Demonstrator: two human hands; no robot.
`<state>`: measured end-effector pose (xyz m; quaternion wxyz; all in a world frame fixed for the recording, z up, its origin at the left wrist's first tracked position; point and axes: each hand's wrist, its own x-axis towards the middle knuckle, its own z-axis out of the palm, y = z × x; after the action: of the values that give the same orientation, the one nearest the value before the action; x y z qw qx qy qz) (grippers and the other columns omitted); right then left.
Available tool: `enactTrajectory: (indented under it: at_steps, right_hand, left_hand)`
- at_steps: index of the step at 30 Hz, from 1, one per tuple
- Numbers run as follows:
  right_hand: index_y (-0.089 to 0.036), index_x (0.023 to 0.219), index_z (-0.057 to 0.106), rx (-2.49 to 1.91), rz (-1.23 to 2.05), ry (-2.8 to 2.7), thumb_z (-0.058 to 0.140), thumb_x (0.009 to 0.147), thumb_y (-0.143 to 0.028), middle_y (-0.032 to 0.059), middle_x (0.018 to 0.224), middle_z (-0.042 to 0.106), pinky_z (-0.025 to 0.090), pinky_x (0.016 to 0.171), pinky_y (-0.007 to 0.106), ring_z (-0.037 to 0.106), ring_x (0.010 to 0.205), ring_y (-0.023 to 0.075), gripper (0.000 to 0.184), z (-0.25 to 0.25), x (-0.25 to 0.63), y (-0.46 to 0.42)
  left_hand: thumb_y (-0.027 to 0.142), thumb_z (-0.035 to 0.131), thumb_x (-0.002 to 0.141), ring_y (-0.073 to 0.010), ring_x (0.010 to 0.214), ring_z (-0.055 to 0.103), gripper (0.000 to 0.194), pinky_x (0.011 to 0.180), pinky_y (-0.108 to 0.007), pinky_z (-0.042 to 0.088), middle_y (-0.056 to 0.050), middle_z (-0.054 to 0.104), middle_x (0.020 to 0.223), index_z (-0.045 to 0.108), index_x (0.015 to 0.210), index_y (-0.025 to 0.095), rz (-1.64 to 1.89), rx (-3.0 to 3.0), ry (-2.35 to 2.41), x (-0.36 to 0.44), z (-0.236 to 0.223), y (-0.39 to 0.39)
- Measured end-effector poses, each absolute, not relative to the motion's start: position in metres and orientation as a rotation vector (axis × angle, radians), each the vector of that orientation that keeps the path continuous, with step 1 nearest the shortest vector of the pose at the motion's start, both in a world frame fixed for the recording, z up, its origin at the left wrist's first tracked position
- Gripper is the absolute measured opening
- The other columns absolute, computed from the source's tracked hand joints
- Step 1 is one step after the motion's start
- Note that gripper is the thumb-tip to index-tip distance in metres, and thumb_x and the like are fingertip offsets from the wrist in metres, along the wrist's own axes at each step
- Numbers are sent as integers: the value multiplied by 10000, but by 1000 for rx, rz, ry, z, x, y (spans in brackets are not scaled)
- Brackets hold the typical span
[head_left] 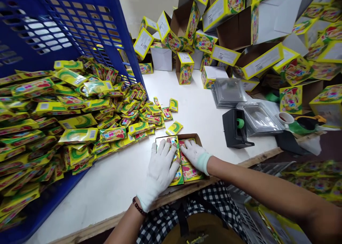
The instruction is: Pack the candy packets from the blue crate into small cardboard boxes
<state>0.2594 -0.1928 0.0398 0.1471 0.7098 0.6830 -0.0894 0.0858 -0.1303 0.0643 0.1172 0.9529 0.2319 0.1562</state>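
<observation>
- Your left hand (161, 165), in a white glove, is open and palm down, its fingers spread over the left part of the open box (198, 140) and the packets (191, 173) in it.
- Your right hand (194, 154), gloved too, is open with its fingers reaching over the packets from the right; neither hand is closed round anything.
- The open box sits at the near edge of the white table (112, 187), in the middle, with yellow, green and red packets lying flat inside.
- Just beyond it, a loose packet (174, 128) lies on the table, near the small packs (153, 115) that trail off the big heap.
- To your left, a blue crate (130, 47) lies with its open side toward you, the heap of packs (80, 108) spilling from it.
- To your right stands a black tape dispenser (232, 130) with green tape, beside clear plastic trays (260, 117) in stacks; a cup (285, 117) is farther right.
- On the far side and far right, yellow printed boxes (185, 68) are piled at many angles, several open.
- You wear a dark beaded bracelet (139, 206) on your left wrist.
</observation>
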Motion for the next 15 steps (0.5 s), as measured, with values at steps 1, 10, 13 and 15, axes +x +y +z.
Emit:
enactTrajectory:
  at_steps: [1,10,13,15]
  right_hand:
    - [-141,1340,539,2060,-262,1955,356,943,-66,221,1371,494,506,914,438,536,1194,310,444,38,257,-194]
    - [-88,1330,546,1985,-470,2037,556,847,-108,243,1336,518,476,981,459,543,1191,353,484,57,263,-194]
    - [-139,1200,610,2204,-628,2235,486,894,-132,164,1201,604,498,958,389,588,1112,268,330,69,274,-202]
    - [-168,1163,613,2494,-703,2356,426,932,-167,133,1167,631,502,954,375,601,1092,238,297,76,274,-208]
  left_hand:
    - [318,438,964,-312,1394,393,394,1161,-550,303,-136,484,1460,529,1327,195,525,2739,692,82,63,-124]
    - [152,539,765,-372,1163,585,399,1003,-533,431,-195,661,1172,663,1144,147,452,2663,1367,50,54,20]
    - [179,483,833,-342,1070,644,358,951,-488,471,-189,696,1121,659,1140,131,521,2557,1460,46,60,23]
    - [240,407,916,-293,1066,654,386,925,-424,499,-167,687,1178,597,1234,131,611,2473,1534,46,71,0]
